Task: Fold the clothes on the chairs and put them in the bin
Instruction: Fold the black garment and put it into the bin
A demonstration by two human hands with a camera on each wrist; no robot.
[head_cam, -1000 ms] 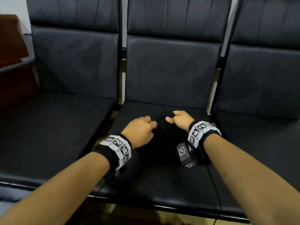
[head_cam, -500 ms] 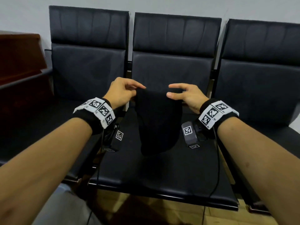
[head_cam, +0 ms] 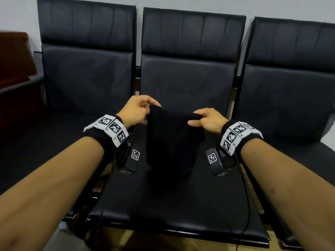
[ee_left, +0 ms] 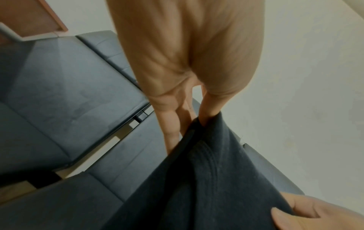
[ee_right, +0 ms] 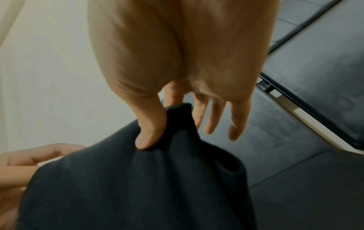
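A black garment [head_cam: 172, 140] hangs in the air over the middle chair seat [head_cam: 181, 201], held by its top edge. My left hand [head_cam: 138, 111] pinches the left top corner and my right hand [head_cam: 206, 120] pinches the right top corner. In the left wrist view the dark cloth [ee_left: 212, 179] runs down from my left hand [ee_left: 197, 123]. In the right wrist view my thumb [ee_right: 149, 133] presses the cloth [ee_right: 138, 186] against a finger, with the other fingers straight. No bin is in view.
Three black padded chairs stand in a row against a pale wall: left chair [head_cam: 87, 75], middle one, right chair [head_cam: 290, 84]. A dark brown wooden piece [head_cam: 14, 58] and a grey armrest bar [head_cam: 20, 86] are at the far left. Cables hang from both wrists.
Both hands lifted the black garment off the middle seat and moved apart, so it now hangs spread between them. The view has tilted up to show the chair backs.
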